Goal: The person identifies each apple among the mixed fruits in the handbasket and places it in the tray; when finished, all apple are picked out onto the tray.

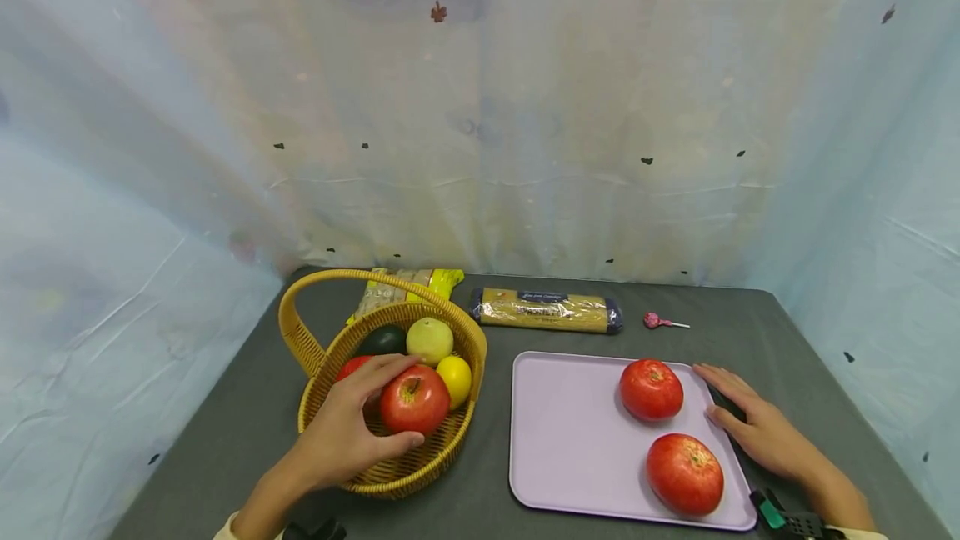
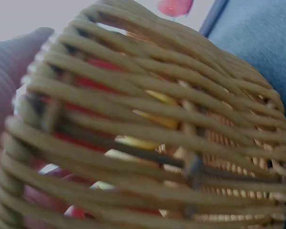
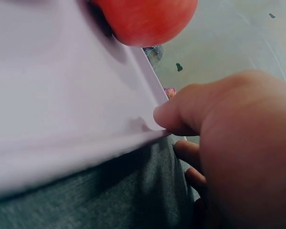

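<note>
Red apple in left hand; yellow fruit beside, basket wall around.

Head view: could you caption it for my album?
Left hand holds a red apple at the wicker basket; right hand touches the lilac tray.

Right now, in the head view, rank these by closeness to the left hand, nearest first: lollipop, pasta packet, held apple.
1. Held apple: in the left hand.
2. Pasta packet: beyond the tray.
3. Lollipop: right of the packet.
</note>
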A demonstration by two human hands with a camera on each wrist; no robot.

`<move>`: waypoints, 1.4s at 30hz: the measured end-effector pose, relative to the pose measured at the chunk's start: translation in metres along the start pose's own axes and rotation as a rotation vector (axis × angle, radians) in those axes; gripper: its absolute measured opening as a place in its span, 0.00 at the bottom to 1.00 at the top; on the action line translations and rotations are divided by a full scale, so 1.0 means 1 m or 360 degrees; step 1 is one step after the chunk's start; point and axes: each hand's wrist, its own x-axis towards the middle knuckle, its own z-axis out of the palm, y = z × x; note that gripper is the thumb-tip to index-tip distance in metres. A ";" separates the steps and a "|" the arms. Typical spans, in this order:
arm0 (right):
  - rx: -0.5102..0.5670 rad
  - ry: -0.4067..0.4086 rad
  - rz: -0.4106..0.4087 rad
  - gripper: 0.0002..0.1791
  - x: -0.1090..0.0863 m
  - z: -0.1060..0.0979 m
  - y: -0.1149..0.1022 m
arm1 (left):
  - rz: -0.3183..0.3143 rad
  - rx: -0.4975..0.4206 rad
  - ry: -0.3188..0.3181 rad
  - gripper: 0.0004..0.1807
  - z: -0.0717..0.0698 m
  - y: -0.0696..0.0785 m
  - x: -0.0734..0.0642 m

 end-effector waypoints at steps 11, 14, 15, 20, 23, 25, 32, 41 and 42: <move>0.0007 -0.0018 0.0025 0.38 0.000 -0.001 -0.001 | 0.0247 -0.0332 -0.0040 0.49 -0.007 0.049 0.016; 0.0011 -0.0015 0.0022 0.38 0.000 -0.001 -0.002 | 0.0400 -0.0220 -0.0027 0.50 -0.008 0.068 0.024; 0.0012 -0.0012 0.0019 0.37 0.000 -0.001 -0.002 | 0.0442 -0.0200 -0.0024 0.50 -0.008 0.073 0.027; 0.0011 -0.0004 0.0014 0.37 -0.001 -0.001 -0.001 | 0.0553 -0.0160 -0.0053 0.50 -0.007 0.095 0.047; 0.0011 0.0002 0.0001 0.37 -0.001 -0.001 0.000 | 0.0587 -0.0136 -0.0060 0.50 -0.004 0.105 0.059; 0.0012 0.0005 -0.0009 0.37 0.000 -0.001 0.001 | 0.0614 -0.0159 -0.0060 0.50 -0.002 0.112 0.066; 0.0015 0.0013 -0.0025 0.37 0.000 -0.002 0.000 | 0.0625 -0.0370 -0.0111 0.49 0.010 0.131 0.087; 0.0030 -0.0016 -0.0009 0.38 0.001 -0.002 0.000 | 0.0567 -0.0476 -0.0090 0.49 0.037 0.142 0.105; 0.0033 -0.0015 -0.0011 0.38 0.001 -0.002 0.000 | 0.0553 -0.0477 -0.0090 0.49 0.040 0.141 0.106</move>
